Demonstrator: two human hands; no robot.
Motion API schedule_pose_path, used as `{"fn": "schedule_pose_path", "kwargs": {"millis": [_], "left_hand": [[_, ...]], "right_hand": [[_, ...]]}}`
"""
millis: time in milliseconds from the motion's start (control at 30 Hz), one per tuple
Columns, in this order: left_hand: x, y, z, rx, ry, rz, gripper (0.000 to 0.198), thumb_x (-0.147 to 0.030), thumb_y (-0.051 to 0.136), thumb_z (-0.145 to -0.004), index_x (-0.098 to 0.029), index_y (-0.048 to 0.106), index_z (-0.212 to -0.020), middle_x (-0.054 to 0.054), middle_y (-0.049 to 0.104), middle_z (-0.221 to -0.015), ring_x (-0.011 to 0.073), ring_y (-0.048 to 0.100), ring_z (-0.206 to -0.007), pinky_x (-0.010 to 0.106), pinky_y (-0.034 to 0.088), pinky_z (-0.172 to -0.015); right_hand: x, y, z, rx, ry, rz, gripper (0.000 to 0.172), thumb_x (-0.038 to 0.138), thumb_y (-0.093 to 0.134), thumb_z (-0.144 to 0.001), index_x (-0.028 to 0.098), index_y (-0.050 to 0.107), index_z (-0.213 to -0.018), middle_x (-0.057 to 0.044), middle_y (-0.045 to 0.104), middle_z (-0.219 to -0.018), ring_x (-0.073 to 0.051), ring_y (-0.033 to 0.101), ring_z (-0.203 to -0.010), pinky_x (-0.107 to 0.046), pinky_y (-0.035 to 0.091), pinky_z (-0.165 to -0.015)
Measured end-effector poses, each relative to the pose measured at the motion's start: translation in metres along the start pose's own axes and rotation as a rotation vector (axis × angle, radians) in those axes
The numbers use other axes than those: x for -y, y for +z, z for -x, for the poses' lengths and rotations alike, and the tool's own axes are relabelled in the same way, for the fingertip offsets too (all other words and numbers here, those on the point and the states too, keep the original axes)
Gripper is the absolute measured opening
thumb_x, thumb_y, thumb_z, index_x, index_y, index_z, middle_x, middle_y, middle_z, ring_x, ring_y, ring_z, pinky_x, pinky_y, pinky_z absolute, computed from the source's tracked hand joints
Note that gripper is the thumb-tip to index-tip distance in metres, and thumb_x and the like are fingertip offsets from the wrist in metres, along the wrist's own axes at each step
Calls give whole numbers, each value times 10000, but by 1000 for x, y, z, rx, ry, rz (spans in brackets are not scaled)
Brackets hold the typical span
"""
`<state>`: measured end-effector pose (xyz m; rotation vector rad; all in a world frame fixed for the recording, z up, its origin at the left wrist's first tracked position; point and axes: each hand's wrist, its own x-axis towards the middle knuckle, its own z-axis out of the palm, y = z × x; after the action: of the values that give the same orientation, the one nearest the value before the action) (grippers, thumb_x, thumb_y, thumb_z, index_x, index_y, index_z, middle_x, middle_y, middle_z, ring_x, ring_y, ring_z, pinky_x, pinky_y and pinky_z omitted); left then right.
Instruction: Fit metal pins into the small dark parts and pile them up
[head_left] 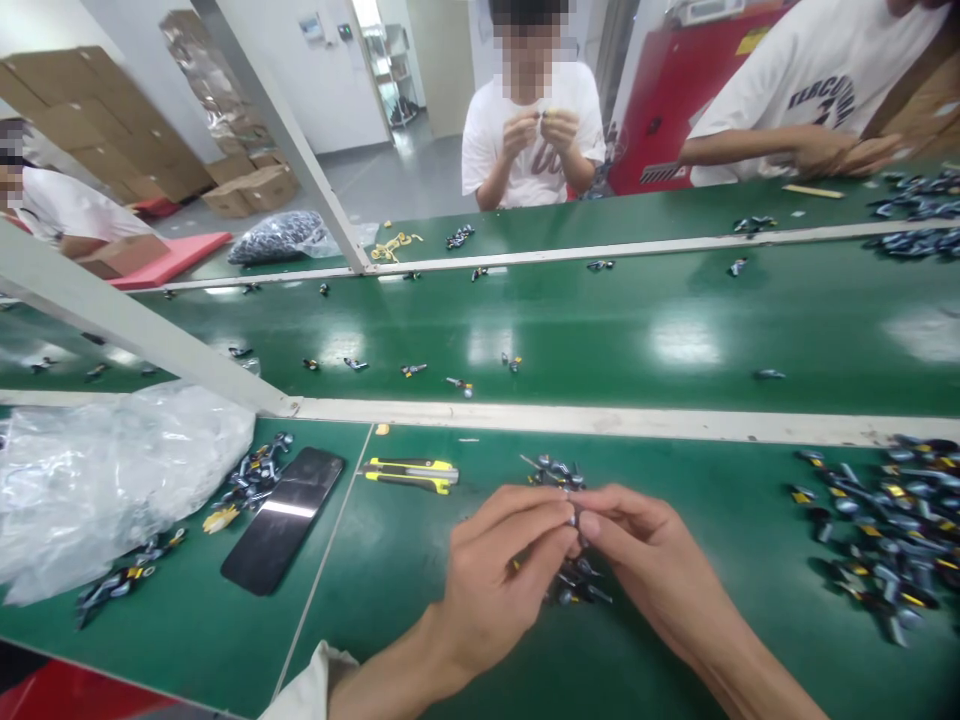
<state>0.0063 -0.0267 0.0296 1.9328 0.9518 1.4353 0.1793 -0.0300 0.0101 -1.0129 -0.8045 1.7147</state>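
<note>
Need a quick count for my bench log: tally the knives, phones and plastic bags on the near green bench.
Utility knife: 1
Smartphone: 1
Clear plastic bag: 1
Total: 3

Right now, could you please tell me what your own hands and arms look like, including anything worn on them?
Your left hand and right hand are bare, with no gloves, rings or watch showing. A white sleeve shows beside the left forearm; the right forearm shows bare.
</note>
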Motion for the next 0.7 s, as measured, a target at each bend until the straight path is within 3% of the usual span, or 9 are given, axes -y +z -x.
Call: {"fn": "schedule_pose_path", "kwargs": {"millis": [100,267,500,700], "left_hand": [[-1,1,-1,0,0,-10,263,6,690,-862,-146,752,-1067,99,779,-1025,176,745,-912,295,642,-824],[0,3,0,-36,42,-12,239,23,706,-842,-110,740,-1037,116,785,-990,184,754,-910,295,643,-833],[2,12,9,-55,162,-73,290,63,690,-840,-84,735,-1086,145,771,-1068,207,748,-987,325,646,-882],[8,12,7,-29,172,-173,311,47,680,-860,-95,726,-1133,144,769,-1094,223,745,-1018,354,660,-883]], "right_hand": [[4,1,2,-13,-24,54,172,355,808,-845,270,850,-989,-35,794,-759,-161,698,-741,-256,555,-751],[8,8,4,-87,-66,183,168,346,806,-828,229,841,-944,-39,785,-706,-189,725,-678,-264,588,-663],[5,19,10,-242,-263,370,67,237,738,-834,233,789,-877,1,777,-712,-157,713,-636,-201,580,-617],[2,13,4,-163,-166,287,178,333,717,-906,238,820,-1016,10,759,-685,-136,674,-614,-210,559,-639]]}}
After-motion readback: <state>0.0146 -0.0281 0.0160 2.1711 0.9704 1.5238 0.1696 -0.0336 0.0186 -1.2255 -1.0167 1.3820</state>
